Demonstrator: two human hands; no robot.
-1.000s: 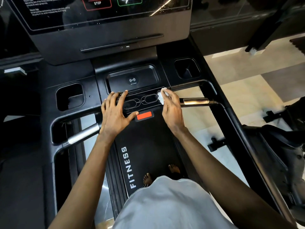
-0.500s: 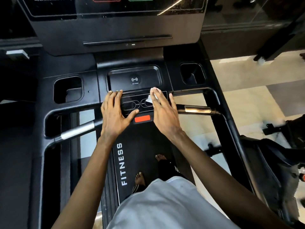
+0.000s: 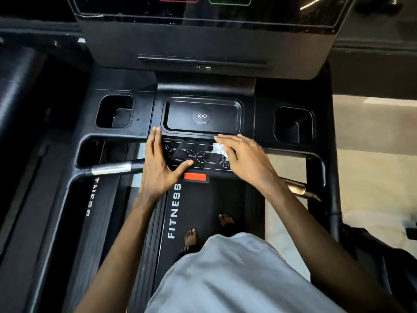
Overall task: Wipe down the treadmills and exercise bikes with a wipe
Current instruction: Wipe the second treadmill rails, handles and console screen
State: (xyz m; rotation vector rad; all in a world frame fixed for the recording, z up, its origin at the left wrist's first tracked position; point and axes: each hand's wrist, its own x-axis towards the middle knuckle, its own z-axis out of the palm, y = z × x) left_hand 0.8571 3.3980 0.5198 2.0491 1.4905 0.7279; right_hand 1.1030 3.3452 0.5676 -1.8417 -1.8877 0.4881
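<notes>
Head view, looking down. Nearest: a grey garment (image 3: 237,274) across the lower frame, both bare forearms reaching forward from it. Just beyond, two bare feet (image 3: 190,237) on the black treadmill belt (image 3: 216,199), with white "FITNESS" lettering (image 3: 174,211) along its left edge. Further on, a red tab (image 3: 195,176) at the near edge of the control panel (image 3: 196,155). Left hand (image 3: 160,163) flat and open on the panel's left end, fingers together and pointing toward the screen, thumb splayed right across the lower edge, gripping nothing. Right hand (image 3: 244,158) open too, palm down, fingers extended leftward, pressing a small crumpled white wipe (image 3: 218,149) against the right part of the panel, above the oval button outline; wipe partly hidden under the fingers. Metal-sleeved handlebars out to each side: left bar (image 3: 111,168) just beside the left wrist, right bar (image 3: 297,188) partly behind the right forearm. Beyond the hands, a shallow recessed tray (image 3: 203,129) with a wireless symbol at its centre. Cup holders flanking it, left (image 3: 115,111) and right (image 3: 293,125). Farthest, the dark console screen (image 3: 203,10), with red and green button outlines along the top edge. Pale floor (image 3: 372,166) to the right.
</notes>
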